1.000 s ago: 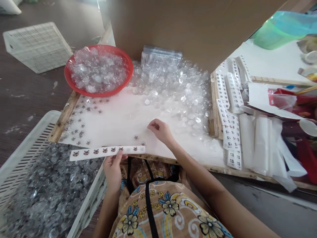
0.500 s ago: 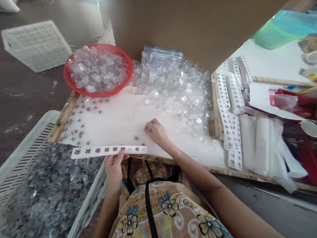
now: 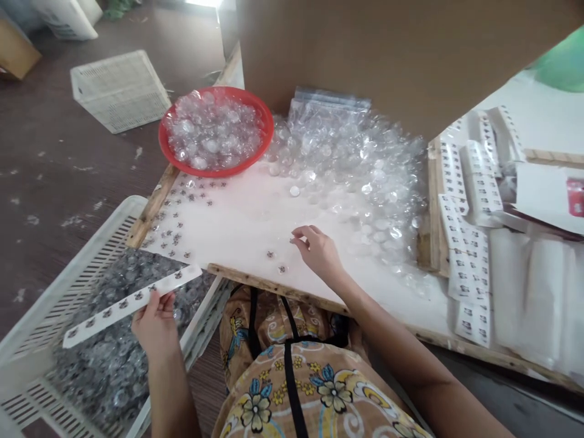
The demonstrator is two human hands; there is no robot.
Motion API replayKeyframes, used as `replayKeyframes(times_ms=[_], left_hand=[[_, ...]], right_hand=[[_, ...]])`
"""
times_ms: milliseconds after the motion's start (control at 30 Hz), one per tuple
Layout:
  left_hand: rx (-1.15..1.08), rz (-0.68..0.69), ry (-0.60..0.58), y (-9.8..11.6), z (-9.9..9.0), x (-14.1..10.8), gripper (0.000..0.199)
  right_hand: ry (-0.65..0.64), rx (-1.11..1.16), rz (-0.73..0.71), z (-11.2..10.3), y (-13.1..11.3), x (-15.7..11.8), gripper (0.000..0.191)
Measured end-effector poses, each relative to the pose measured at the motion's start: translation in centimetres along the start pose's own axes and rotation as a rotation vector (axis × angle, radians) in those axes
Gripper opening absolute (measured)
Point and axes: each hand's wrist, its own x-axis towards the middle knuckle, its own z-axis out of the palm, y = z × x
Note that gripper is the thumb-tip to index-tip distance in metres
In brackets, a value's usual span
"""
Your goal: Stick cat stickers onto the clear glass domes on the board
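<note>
Strip: The white strip (image 3: 132, 304) with little animal faces is sitting in the left hand and slanting over the crate (image 3: 109, 243).
Left hand: The left hand (image 3: 157, 322) is pinching the strip near its middle, with the thumb on top.
Crate: It is standing beside the bench (image 3: 241, 225) and holding lots of small clear rounds (image 3: 118, 371).
Right hand: The right hand (image 3: 319, 252) is hovering above the bench with its thumb and finger curling close together; I cannot tell if a tiny thing is between them.
Face dots: Two face dots (image 3: 283, 268) are lying near the right hand, and more are lying at the bench's left side.
Red bowl: The red bowl (image 3: 268, 131) is resting at the far left, full of shiny clear pieces (image 3: 212, 134).
Big pile: More clear pieces (image 3: 337, 152) are spreading in front of the brown board (image 3: 365, 61).
Right side: Long face sheets (image 3: 465, 255) are lying beside white packs (image 3: 542, 298).
</note>
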Motion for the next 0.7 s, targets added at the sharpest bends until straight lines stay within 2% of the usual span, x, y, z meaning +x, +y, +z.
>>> replayKeyframes(times_ms=[33,100,233,367,500,633,700], left_hand=[[0.005,0.014,0.003,0.4,-0.2,0.0,0.030],[0.017,0.027,-0.081,0.7,0.7,-1.2,0.030],[-0.015,-0.083,-0.307,0.3,4.9,-5.3,0.031],[-0.048,-0.135,-0.401,-0.6,7.9,-7.5,0.029],[-0.015,-0.130,-0.455,-1.4,8.4,-8.0,0.025],[0.106,-0.105,-0.481,-2.3,8.3,-8.6,0.030],[0.190,-0.085,-0.499,-2.8,8.3,-9.1,0.034]], right_hand=[[-0.009,0.012,-0.011,0.0,0.0,0.0,0.013],[-0.044,0.025,-0.036,0.2,0.0,0.0,0.014],[-0.124,-0.051,-0.015,1.4,-0.2,0.2,0.015],[-0.159,-0.103,0.003,1.7,-0.1,0.4,0.016],[-0.142,0.034,-0.006,1.1,0.2,0.0,0.023],[-0.061,0.166,-0.043,0.5,-0.7,-0.8,0.016],[-0.075,0.248,-0.093,0.6,-1.6,-1.2,0.012]])
